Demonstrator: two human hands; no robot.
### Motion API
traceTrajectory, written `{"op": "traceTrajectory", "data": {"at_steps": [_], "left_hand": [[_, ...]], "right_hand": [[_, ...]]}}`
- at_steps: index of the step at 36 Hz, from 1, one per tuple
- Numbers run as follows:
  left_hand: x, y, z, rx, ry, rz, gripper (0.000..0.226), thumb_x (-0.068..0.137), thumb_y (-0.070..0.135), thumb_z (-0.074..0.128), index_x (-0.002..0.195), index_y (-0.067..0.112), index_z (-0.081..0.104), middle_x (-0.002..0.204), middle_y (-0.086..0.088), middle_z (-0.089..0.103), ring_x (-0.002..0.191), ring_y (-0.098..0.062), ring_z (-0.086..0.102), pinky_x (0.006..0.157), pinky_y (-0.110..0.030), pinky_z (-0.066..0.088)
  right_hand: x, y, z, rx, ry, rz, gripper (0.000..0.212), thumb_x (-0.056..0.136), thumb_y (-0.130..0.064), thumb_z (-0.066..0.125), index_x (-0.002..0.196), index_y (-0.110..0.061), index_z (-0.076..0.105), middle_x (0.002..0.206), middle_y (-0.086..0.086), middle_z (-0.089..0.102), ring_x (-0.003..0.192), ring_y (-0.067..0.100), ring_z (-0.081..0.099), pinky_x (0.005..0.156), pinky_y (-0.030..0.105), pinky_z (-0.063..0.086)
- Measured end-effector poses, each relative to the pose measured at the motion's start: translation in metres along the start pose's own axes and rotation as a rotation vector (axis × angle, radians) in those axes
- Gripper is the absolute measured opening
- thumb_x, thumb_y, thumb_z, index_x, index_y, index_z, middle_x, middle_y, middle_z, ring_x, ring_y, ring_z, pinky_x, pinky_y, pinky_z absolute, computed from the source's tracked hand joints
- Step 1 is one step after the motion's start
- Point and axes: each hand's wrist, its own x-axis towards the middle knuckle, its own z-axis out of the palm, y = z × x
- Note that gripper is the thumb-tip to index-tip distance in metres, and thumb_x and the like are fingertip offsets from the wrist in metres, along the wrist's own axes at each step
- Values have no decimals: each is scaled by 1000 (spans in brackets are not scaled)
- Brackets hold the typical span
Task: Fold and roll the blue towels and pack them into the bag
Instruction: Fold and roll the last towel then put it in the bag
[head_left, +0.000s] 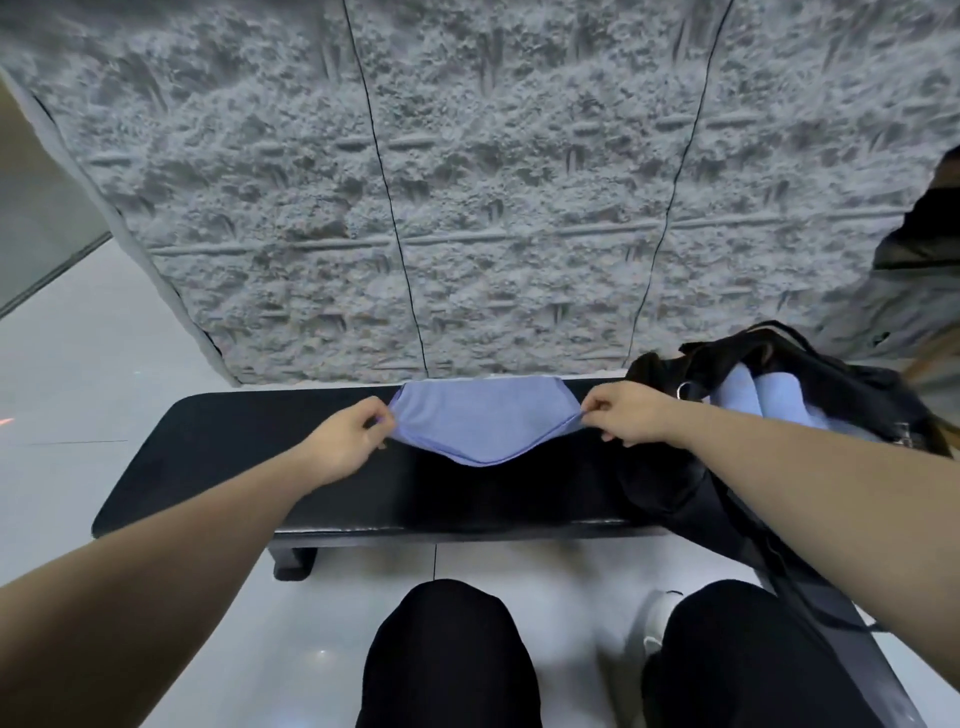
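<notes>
A blue towel (480, 418) hangs stretched above the far half of a low black bench (249, 467), its lower edge sagging in the middle. My left hand (349, 439) pinches the towel's left corner. My right hand (626, 413) pinches its right corner. A black bag (852, 384) stands open on the bench's right end, and rolled blue towels (763, 400) show inside its mouth.
A rough grey stone wall (467, 182) rises right behind the bench. Pale glossy floor (78, 364) lies to the left and in front. My knees in black trousers (447, 654) are below the bench's front edge. The bag's strap (810, 587) trails down at the right.
</notes>
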Motion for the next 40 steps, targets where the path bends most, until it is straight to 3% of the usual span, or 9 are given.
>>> {"op": "traceTrajectory", "data": {"at_steps": [5, 9, 14, 20, 25, 29, 33, 37, 40], "left_hand": [[-8, 2, 5, -132, 49, 12, 13, 101, 19, 50, 90, 13, 51, 66, -9, 58, 58, -18, 58, 64, -31, 45], [-13, -1, 5, -31, 14, 23, 14, 100, 21, 52, 87, 14, 53, 61, -4, 50, 55, -15, 43, 57, -27, 37], [-29, -9, 14, 180, 18, 42, 16, 100, 27, 51, 86, 20, 55, 59, 6, 49, 60, -13, 40, 72, -29, 35], [-49, -14, 26, 60, 22, 90, 17, 100, 25, 50, 84, 20, 50, 53, 12, 41, 50, -7, 31, 53, -26, 31], [-56, -23, 35, 48, 60, 104, 17, 101, 27, 51, 85, 21, 50, 56, 11, 39, 53, -6, 31, 58, -29, 31], [-61, -30, 43, 44, 45, 101, 16, 100, 28, 51, 86, 21, 51, 57, 11, 39, 56, -7, 32, 61, -29, 32], [-58, -37, 50, 16, 66, 33, 16, 99, 32, 52, 88, 21, 52, 60, 6, 40, 59, -11, 36, 61, -30, 37], [-51, -43, 57, -109, 156, -57, 15, 99, 34, 51, 88, 23, 53, 77, -12, 58, 68, -16, 50, 66, -41, 49], [-46, -45, 62, -192, 226, -117, 16, 98, 37, 51, 89, 25, 53, 81, -8, 59, 73, -18, 54, 76, -50, 55]], "right_hand": [[0, 9, 9, 51, 45, -24, 10, 99, -19, 50, 101, -14, 59, 90, 11, 62, 74, 17, 62, 58, 29, 50], [-6, 15, 9, -4, 35, -28, 12, 96, -18, 50, 98, -14, 61, 81, 8, 66, 68, 15, 65, 65, 30, 53], [-20, 19, 18, -111, 45, -88, 10, 93, -21, 55, 89, -24, 64, 85, -7, 64, 83, 12, 58, 68, 23, 42], [-39, 30, 37, -79, 29, -121, 10, 92, -23, 56, 92, -20, 66, 76, -11, 63, 73, 9, 55, 63, 21, 42], [-49, 38, 49, 17, 32, -121, 13, 89, -18, 54, 88, -22, 67, 75, -5, 65, 72, 11, 56, 72, 31, 48], [-51, 44, 59, 67, 1, -128, 12, 90, -15, 56, 84, -20, 65, 70, -9, 61, 68, 7, 54, 67, 23, 44], [-46, 47, 66, 156, 5, -88, 10, 93, -19, 57, 87, -18, 65, 69, -5, 64, 65, 10, 59, 72, 29, 51], [-37, 44, 72, 264, 77, -45, 11, 94, -21, 57, 86, -15, 62, 67, -3, 61, 67, 14, 56, 70, 31, 48], [-30, 42, 77, 334, 131, -15, 10, 92, -18, 54, 83, -15, 58, 64, -3, 53, 61, 14, 46, 60, 30, 41]]}}
